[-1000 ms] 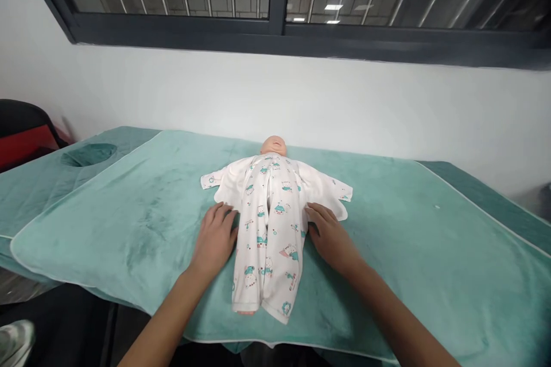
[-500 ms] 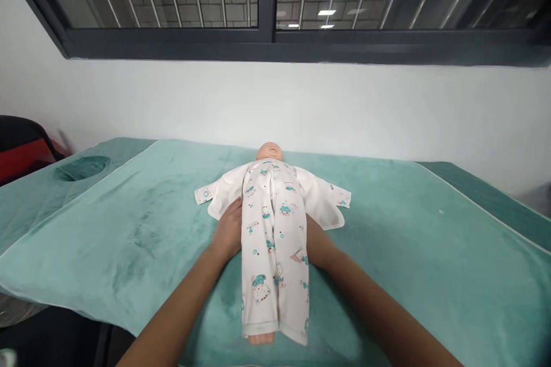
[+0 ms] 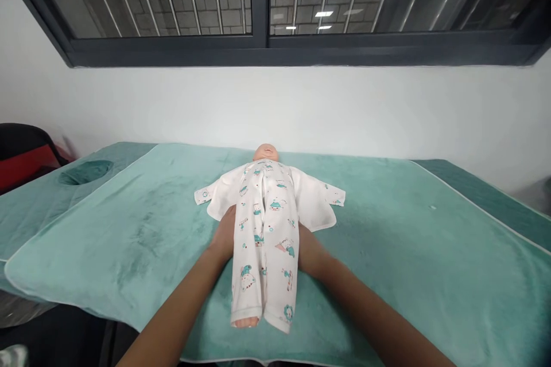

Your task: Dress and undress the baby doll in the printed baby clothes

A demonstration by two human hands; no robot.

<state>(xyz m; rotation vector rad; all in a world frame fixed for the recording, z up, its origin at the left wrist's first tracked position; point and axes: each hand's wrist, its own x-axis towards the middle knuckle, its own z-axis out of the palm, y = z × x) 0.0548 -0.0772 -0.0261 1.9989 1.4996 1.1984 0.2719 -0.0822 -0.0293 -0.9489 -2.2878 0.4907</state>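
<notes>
A baby doll [image 3: 266, 152] lies on its back, head toward the wall, in a white long-sleeved top [image 3: 316, 198] with its sleeves spread to both sides. Printed white pants [image 3: 275, 212] cover its front from near the neck to the ankles. A bare foot [image 3: 246, 322] pokes from the left pant leg; none shows at the right one. My left hand [image 3: 224, 235] presses against the left side of the pants, its fingertips partly tucked behind the cloth. On the opposite side, my right hand [image 3: 310, 249] holds the pants, with its fingers hidden beneath them.
A green plush cover [image 3: 387, 252] spreads over the bed, which has a round hole [image 3: 86, 172] at the far left. Behind it rise a white wall [image 3: 301, 106] and a dark-framed window [image 3: 262, 49]. A red and black chair [image 3: 26, 160] stands at the left.
The pant legs have swung slightly to the left, and their hems sit a little higher in view. Both hands have shifted slightly and stay at the doll's sides. The camera view has tilted slightly.
</notes>
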